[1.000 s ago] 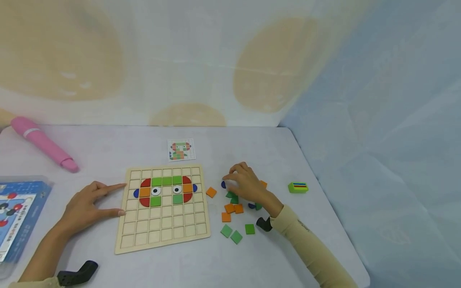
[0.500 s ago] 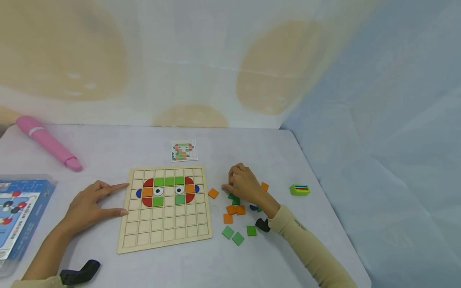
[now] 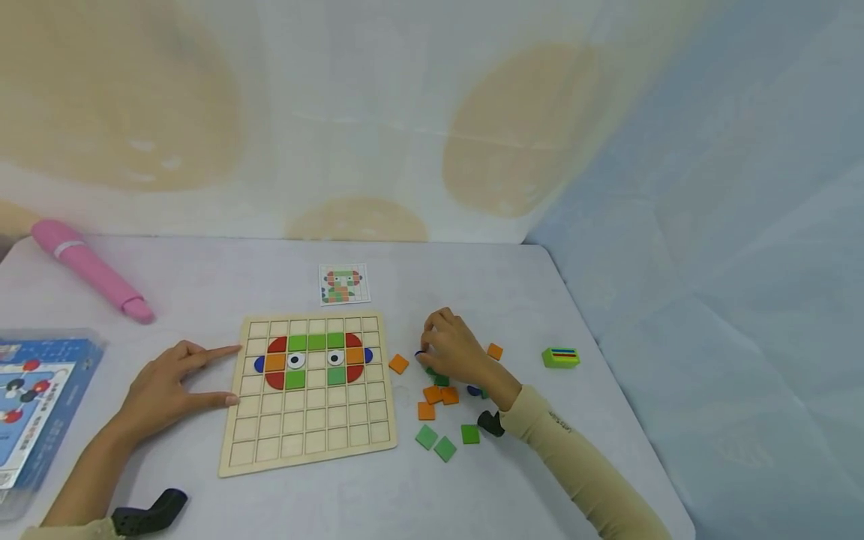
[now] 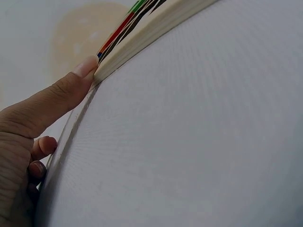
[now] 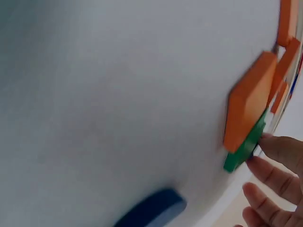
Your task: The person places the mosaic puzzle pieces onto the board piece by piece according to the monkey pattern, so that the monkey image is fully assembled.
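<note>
My left hand [image 3: 165, 382] rests at the left edge of a wooden grid board [image 3: 313, 440], straight index finger and thumb touching it; in the left wrist view the thumb [image 4: 61, 94] presses the rim. Red, green, orange and blue tiles and two eye tiles sit in the board's upper half. Right of the board, my right hand [image 3: 459, 352] pinches a small blue tile [image 3: 418, 353] between thumb and index finger, mostly hidden by them. Just under that hand lie dark green tiles [image 3: 437, 379], partly covered. The right wrist view shows the fingertips beside a green tile [image 5: 244, 146].
Loose orange tiles [image 3: 427, 411] and light green tiles [image 3: 445, 449] lie right of the board. A pattern card [image 3: 344, 284] lies behind it. Farther right sits a small green block [image 3: 561, 358]. A pink pen-like object [image 3: 94, 271] and a blue box [image 3: 50, 412] are at left.
The right hand stays over the same spot, its fingers shifting slightly round the blue tile, which was briefly hidden. The left hand and board keep their places; the view shifted a little.
</note>
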The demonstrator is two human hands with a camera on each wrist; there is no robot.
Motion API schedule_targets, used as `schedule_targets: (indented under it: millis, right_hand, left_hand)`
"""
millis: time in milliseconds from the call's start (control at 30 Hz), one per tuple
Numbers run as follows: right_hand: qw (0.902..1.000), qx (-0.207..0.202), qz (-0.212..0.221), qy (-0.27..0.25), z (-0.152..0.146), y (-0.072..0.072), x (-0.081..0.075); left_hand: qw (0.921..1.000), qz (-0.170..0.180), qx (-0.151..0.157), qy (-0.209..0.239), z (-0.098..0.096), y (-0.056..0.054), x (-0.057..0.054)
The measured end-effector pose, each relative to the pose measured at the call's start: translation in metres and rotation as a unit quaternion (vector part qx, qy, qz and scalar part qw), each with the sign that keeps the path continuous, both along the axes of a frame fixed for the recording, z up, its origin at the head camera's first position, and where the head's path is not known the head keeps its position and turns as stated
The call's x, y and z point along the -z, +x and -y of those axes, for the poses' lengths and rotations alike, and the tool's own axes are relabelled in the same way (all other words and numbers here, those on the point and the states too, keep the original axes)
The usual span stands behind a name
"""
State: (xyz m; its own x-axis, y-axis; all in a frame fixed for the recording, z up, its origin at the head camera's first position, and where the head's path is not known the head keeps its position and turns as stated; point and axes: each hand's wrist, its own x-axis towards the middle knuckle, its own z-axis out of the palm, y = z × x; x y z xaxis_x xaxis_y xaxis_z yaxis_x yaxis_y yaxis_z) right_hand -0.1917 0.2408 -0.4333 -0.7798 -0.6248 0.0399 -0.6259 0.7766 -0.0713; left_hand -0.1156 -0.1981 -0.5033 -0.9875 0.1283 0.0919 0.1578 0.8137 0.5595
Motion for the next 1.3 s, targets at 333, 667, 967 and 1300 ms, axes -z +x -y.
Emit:
schedule_targets:
  millis: [333,667,967,1300]
  right_hand:
    - [0.9983,0.048,0.030,-0.013,-0.001,0.007,-0.001]
    - [0.9982,-0.007,0.048,-0.036,-0.008,0.003,-0.002]
    - [0.9984,-0.047,0.008,-0.031,0.014,0.002,-0.010]
    - [0.9902,-0.131,0.014,-0.046,0.091,0.015,-0.017]
  left_hand:
    - [0.9999,-0.012,0.007,-0.002,-0.004,0.000,0.000]
    - [0.9998,-0.021,0.006,-0.001,-0.004,0.000,-0.002]
    - [0.9998,-0.021,0.003,0.005,-0.004,0.001,-0.003]
    - [0.9996,-0.025,0.007,0.011,-0.009,-0.001,0.002]
